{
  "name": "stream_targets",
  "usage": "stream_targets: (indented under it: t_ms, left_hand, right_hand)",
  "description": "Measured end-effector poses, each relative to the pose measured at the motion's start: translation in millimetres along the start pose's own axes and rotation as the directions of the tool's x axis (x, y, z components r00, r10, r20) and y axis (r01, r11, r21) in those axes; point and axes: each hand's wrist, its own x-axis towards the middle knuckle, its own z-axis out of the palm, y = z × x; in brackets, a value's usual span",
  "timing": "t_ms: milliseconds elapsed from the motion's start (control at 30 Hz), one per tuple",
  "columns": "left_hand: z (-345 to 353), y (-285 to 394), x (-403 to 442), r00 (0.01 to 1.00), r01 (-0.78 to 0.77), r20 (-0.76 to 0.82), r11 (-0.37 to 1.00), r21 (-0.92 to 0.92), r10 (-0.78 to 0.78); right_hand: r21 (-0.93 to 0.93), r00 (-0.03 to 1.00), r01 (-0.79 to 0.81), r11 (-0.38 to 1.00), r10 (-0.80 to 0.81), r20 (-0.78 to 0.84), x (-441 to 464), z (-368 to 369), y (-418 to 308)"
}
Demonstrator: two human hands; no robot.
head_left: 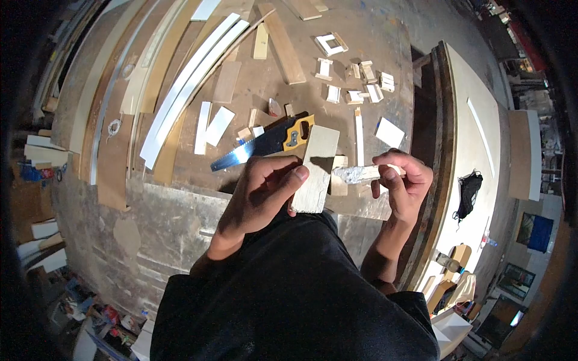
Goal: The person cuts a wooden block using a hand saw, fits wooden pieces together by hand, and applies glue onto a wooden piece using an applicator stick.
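Observation:
My left hand (265,188) grips a flat, pale wooden board (319,147) near its lower end, thumb on the face and fingers behind. Between the thumb and fingers of my right hand (407,182) is a short stick (361,174), its left end thickly coated in something white and lumpy. That coated end points at the board's right edge; whether they touch I cannot tell. Just beyond the board lies a handsaw (248,150) with a yellow handle, partly covered by the board. Behind the stick's tip a small wood piece (339,185) shows on the workbench.
Long boards and white strips (192,90) cover the left of the workbench (162,225). Several small wooden assemblies (373,91) sit at the far right, near a white rectangle (390,132). Another table (481,135) on the right bears a black mesh item (469,194).

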Motion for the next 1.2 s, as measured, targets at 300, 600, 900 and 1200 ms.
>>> stream_targets:
  t_ms: [300, 600, 900, 1200]
  left_hand:
    - [-3, 2, -2, 0.998, -0.047, -0.048, 0.997, -0.056, 0.044]
    - [-10, -3, 3, 0.992, -0.116, -0.025, 0.981, 0.153, 0.121]
    - [-10, 3, 1, 0.986, -0.163, 0.068, 0.956, 0.245, 0.150]
    - [-7, -1, -13, 0.986, -0.166, 0.058, 0.956, 0.241, 0.157]
  right_hand:
    - [-0.175, 0.997, -0.059, 0.983, 0.066, 0.034, -4, 5, -9]
    - [-0.205, 0.997, 0.059, 0.977, -0.048, 0.058, -5, -1, -6]
    - [-0.230, 0.994, -0.102, 0.968, 0.111, 0.026, -3, -2, 3]
    - [-0.283, 0.993, 0.048, 0.958, -0.076, -0.091, -16, -1, -12]
